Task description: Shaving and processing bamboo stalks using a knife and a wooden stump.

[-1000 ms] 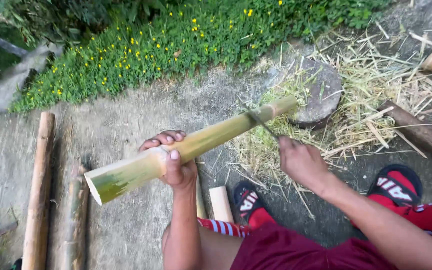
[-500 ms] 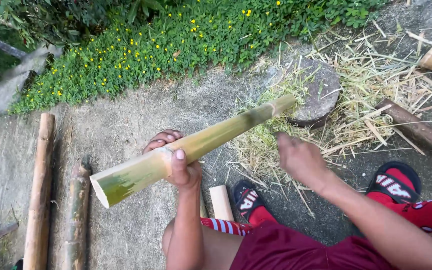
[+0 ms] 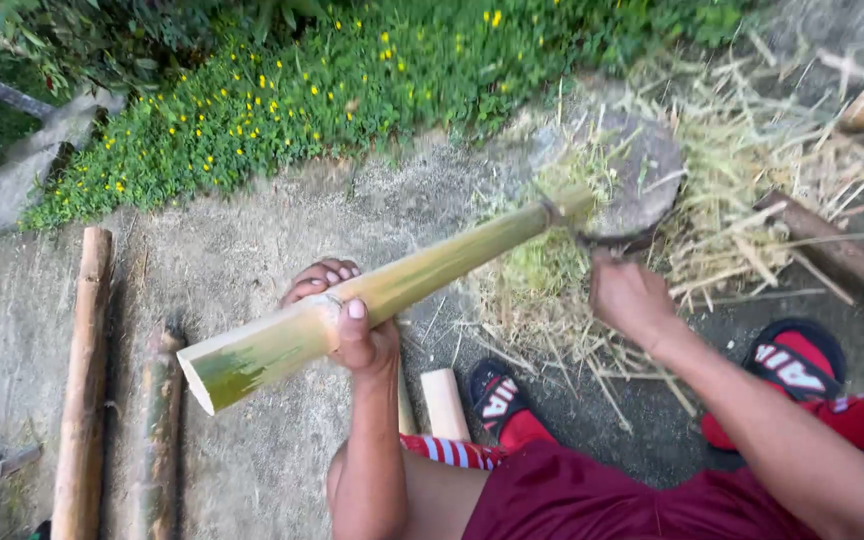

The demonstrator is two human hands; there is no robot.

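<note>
Head view looks down on a seated person working a long green bamboo pole (image 3: 392, 290) over bare packed ground (image 3: 252, 240). The left hand (image 3: 347, 320) wraps the pole near its cut lower end, fingers (image 3: 320, 275) curled over the far side and the thumb pressed on the near side, so the hold is tight around the stem. From there the pole slants up and to the right, and its far end rests on a round grey stone block (image 3: 642, 175). The right hand (image 3: 630, 295) sits just below that far end, closed around the handle of a dark blade (image 3: 577, 232); the blade meets the pole close to its tip, though motion blur hides the exact edge and the handle cannot be made out.

Pale bamboo shavings (image 3: 732, 210) lie heaped around the stone block and spread towards the person's feet. Both feet wear black and red sandals (image 3: 497, 400), with red striped socks and dark red shorts (image 3: 602, 500) at the bottom of the frame. A short cut bamboo piece (image 3: 445, 402) lies just beside the left foot. Two weathered poles (image 3: 87, 390) lie side by side on the ground at the left, well apart from the hands. Green plants with small yellow flowers (image 3: 352, 70) border the ground along the top.
</note>
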